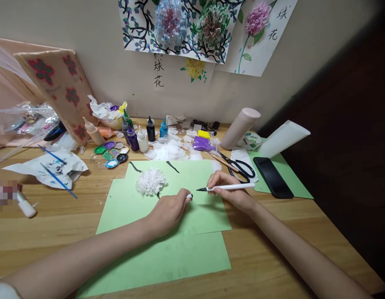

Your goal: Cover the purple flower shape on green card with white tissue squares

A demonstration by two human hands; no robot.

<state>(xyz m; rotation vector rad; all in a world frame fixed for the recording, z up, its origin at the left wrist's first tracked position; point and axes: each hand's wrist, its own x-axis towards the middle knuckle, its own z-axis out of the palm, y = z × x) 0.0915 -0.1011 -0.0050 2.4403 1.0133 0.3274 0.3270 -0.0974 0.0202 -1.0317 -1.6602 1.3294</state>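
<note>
My right hand is closed round a white pen whose black tip points left, just above the light green paper. My left hand rests on that paper with its fingers curled, pinching what looks like the pen's small white cap. A white tissue-paper flower sits on the upper green sheet just left of my left hand. Black curved lines are drawn on the sheet above it.
Paint bottles, a palette of colours, torn white paper scraps and purple clay line the back. Scissors, a black phone and a pink cylinder lie to the right. Brushes lie on stained paper at left.
</note>
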